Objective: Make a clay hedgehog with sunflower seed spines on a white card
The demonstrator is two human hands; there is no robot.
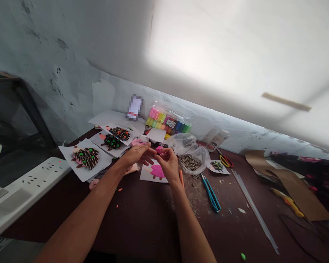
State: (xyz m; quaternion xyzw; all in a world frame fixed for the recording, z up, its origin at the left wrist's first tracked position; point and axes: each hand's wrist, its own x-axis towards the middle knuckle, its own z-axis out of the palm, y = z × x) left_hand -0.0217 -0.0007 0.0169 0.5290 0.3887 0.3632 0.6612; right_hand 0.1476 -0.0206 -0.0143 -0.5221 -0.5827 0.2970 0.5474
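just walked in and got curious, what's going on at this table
The person's right hand pinches a small pink lump, with the left hand open close beside it. Below them lies a white card bearing a pink animal shape, with no seeds showing on it. To the left are papers with dark, spiky animal shapes; to the right, striped seeds sit in a clear plastic bag.

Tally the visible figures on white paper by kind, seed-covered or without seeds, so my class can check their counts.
Dark, seed-covered figures: 4
Bright pink, clay-like figure, no seeds visible: 1
Total: 5
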